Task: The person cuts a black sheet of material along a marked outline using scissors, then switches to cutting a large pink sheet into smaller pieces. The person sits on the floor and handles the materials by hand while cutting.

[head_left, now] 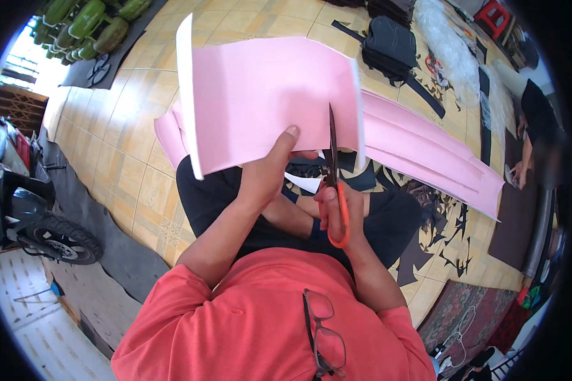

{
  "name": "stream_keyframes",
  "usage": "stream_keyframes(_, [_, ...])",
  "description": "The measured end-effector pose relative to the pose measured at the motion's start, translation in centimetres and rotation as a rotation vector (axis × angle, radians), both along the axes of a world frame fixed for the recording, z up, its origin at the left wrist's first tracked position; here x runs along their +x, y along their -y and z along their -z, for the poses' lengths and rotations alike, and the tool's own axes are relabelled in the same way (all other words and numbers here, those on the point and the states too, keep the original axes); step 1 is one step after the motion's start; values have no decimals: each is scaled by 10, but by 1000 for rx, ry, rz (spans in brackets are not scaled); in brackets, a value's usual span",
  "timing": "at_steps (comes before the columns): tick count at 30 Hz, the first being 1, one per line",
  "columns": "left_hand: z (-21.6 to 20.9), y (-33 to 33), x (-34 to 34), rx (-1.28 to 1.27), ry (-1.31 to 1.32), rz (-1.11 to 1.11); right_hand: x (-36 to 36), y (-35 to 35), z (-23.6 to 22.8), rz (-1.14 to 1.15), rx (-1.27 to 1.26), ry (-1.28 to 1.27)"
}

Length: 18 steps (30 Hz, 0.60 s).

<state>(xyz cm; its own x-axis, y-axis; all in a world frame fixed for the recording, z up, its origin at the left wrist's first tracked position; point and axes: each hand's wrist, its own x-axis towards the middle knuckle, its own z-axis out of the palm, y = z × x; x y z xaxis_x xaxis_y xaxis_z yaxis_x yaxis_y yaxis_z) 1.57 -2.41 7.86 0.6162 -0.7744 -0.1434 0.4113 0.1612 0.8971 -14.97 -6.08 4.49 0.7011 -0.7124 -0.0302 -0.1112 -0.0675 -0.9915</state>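
motorbike: parked motorbike (19, 203) at far left, on a dark mat (102, 235).
gourds: heap of green gourds (89, 22) top left on the tiled floor (133, 108); no bin or basket visible around them.
left hand: left hand (270, 171) closed on the lower edge of the pink sheet (267, 95), thumb pressed on the near face, other fingers hidden behind it.
pink sheet: held up in front of the chest, tilted; left edge curls toward camera.
scissors: orange-handled scissors (335, 184), blades pointing up, tips on the sheet just right of the left thumb.
right hand: right hand (340, 213) curled shut through the orange loops.
more sheets: pink sheets (426, 155) behind, fanning right.
scraps: black offcuts (451, 235) on floor at right.
bag: black bag (391, 41) top right; contents cannot tell.
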Motion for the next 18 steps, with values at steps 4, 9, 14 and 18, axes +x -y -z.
stream_keyframes(4, [3,-9,-6,154,162,69,-1,6,4,51,5,-33])
stream_keyframes(9, [0,-6,-7,172,192,106,13,10,6,121,-66,127])
stream_keyframes(14, [11,-6,-11,26,94,115,3,7,5,93,-17,6])
stream_keyframes(18, [13,-10,-5,83,124,213,1,9,10,93,-16,49])
